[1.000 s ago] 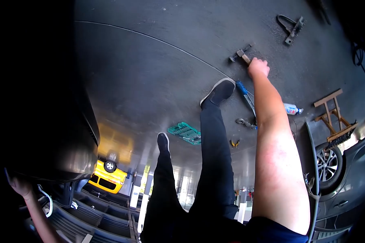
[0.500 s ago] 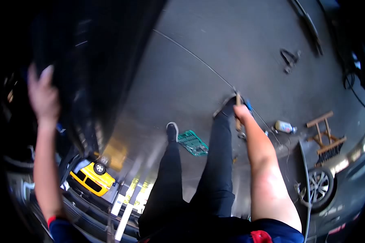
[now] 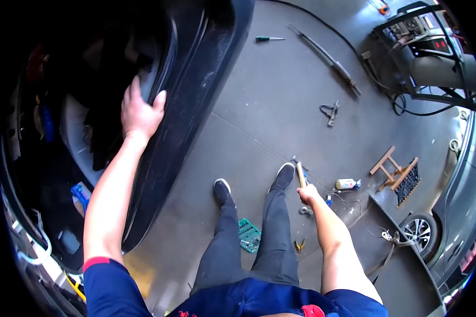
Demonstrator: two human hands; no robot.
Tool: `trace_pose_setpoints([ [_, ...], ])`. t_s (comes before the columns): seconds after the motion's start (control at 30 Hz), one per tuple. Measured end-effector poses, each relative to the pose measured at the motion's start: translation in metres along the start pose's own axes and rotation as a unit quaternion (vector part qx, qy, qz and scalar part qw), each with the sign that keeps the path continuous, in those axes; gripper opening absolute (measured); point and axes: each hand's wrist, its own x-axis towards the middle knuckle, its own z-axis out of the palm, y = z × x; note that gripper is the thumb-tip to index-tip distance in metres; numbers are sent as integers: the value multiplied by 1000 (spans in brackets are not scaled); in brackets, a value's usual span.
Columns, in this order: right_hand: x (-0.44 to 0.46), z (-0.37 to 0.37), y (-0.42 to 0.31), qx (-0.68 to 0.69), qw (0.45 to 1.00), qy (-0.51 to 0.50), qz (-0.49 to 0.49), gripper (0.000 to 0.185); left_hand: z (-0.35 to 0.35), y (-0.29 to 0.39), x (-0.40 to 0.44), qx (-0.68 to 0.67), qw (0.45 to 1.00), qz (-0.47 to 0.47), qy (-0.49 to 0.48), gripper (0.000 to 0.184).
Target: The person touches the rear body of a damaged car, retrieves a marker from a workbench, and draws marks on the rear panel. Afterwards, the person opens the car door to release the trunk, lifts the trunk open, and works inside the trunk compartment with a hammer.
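My left hand (image 3: pixel 143 113) is at the inner edge of a dark car body (image 3: pixel 195 68) on the left, thumb apart from the fingers. Its fingertips reach over the black trim; whether they press on it I cannot tell. Low on the right, my right hand (image 3: pixel 308 194) is closed around the light wooden handle of a hammer (image 3: pixel 301 171). The small dark head points away from me, above the floor near my right shoe (image 3: pixel 283 177).
A green tool case (image 3: pixel 248 236) and yellow-handled pliers (image 3: pixel 300 245) lie near my legs. Rightward are a white bottle (image 3: pixel 347 184), a wooden stool (image 3: pixel 399 171) on its side and a grey car (image 3: pixel 460 195). Farther off lie a screwdriver (image 3: pixel 269 38), a long metal rod (image 3: pixel 328 61) and a wheeled machine (image 3: pixel 428 58).
My view has turned, so more of the car's interior and the machine show. My left hand has come from the far left to the car's inner edge. The right hand still grips the hammer.
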Motion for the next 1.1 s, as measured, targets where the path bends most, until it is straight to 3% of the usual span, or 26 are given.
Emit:
trace_pose_setpoints([
  [0.07,-38,19,-28,14,999,42,-7,31,-13,-6,0,1,1000,-4,-11,76],
  [0.13,-75,37,-37,156,985,43,-65,30,-11,1,5,-15,1000,-12,7,70],
  [0.27,-204,60,-32,211,939,12,-271,25,-15,-4,-2,-16,998,-63,-5,78],
  [0.33,-275,63,-35,235,913,-18,-333,37,-29,-7,-1,-47,992,-88,-77,84],
  [0.47,-336,47,-71,160,865,-40,-473,51,-26,-12,-11,-134,986,-94,-44,83],
  [0.53,-376,42,-121,81,847,-29,-524,51,-33,-19,-39,-222,973,-53,30,74],
  [0.6,-422,48,-187,-40,815,3,-578,48,-59,-51,-89,-258,965,29,46,62],
  [0.67,-447,73,-246,-119,791,6,-600,52,-78,-115,-145,-270,957,53,89,45],
  [0.7,-465,98,-276,-150,792,-4,-592,58,-94,-153,-174,-286,957,-3,51,42],
  [0.73,-463,122,-298,-153,784,-31,-600,63,-83,-195,-208,-266,958,-70,77,41],
  [0.83,-466,216,-381,-296,767,-29,-569,69,-80,-311,-290,-45,973,-222,33,32],
  [0.9,-441,282,-436,-313,796,-48,-515,39,-62,-361,-332,-63,956,-287,-1,38],
  [0.97,-412,343,-492,-365,834,-97,-402,19,-69,-360,-333,-66,956,-285,0,37],
  [1.03,-373,390,-512,-402,844,-121,-333,19,-76,-354,-326,-58,960,-274,-9,34],
  [1.1,-358,430,-516,-336,908,-98,-230,26,-76,-357,-327,-77,956,-284,-5,34],
])
